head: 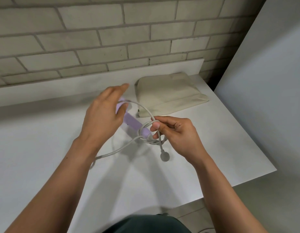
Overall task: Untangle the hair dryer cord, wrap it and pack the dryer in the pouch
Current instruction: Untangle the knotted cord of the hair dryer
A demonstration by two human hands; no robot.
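Note:
A lilac hair dryer (133,122) lies on the white table (45,148), its head hidden under my left hand (104,118). That hand hovers over it with fingers spread, blurred by motion; whether it touches the dryer I cannot tell. The grey cord (142,108) loops around the dryer's handle end. My right hand (172,133) pinches several strands of the cord beside the handle. The round grey plug (164,156) hangs below that hand. A beige fabric pouch (169,95) lies flat behind, to the right of the dryer.
A brick wall (112,39) runs along the back of the table. A white panel (263,98) stands at the right. The table's front right corner (273,169) is near my right forearm.

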